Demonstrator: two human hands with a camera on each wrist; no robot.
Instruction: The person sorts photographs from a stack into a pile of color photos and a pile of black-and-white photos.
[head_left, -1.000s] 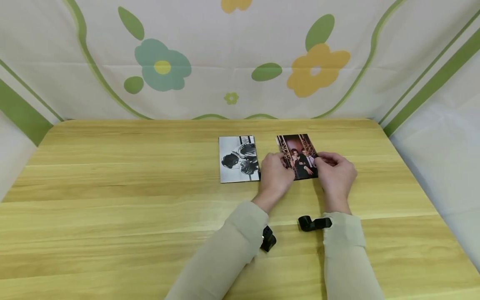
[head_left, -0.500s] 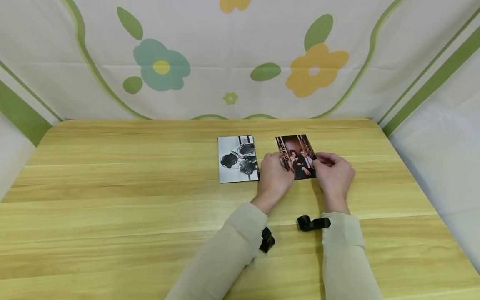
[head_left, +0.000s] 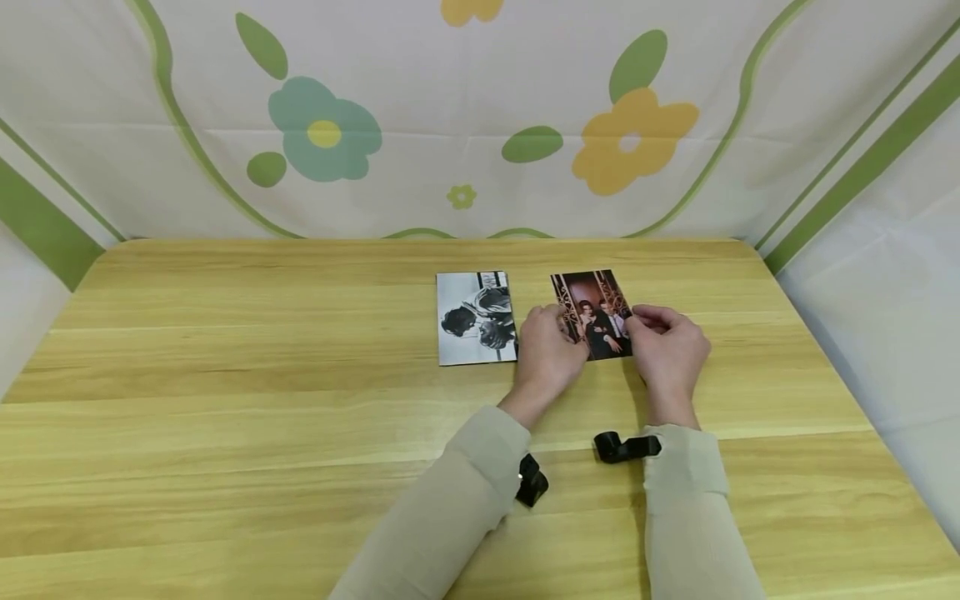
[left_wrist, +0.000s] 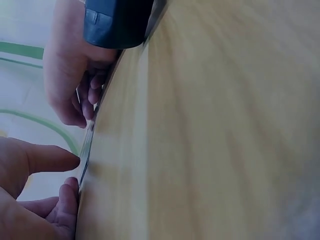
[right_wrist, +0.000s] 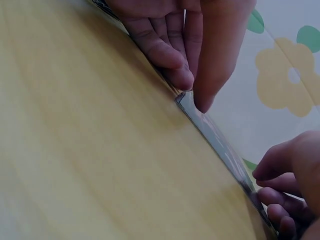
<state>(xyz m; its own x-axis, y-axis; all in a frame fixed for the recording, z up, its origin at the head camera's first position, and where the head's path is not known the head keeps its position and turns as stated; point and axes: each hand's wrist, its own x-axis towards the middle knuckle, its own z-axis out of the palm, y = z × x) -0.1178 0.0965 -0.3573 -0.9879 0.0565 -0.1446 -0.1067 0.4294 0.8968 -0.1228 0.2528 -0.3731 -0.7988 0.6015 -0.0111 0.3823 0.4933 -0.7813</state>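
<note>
Colour photo [head_left: 596, 312] between both hands [head_left: 552, 348]

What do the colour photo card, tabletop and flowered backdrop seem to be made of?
Colour photo card: probably coated paper or thin card, glossy; its face catches light in the right wrist view.
Tabletop: wood or wood-look laminate, smooth; its grain bands fit either.
Flowered backdrop: likely matte fabric, judging by its creases, though plastic sheeting is possible.

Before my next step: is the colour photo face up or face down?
Face up: in the head view, the colour photo shows its printed side, with two figures, between the left hand and right hand.
</note>
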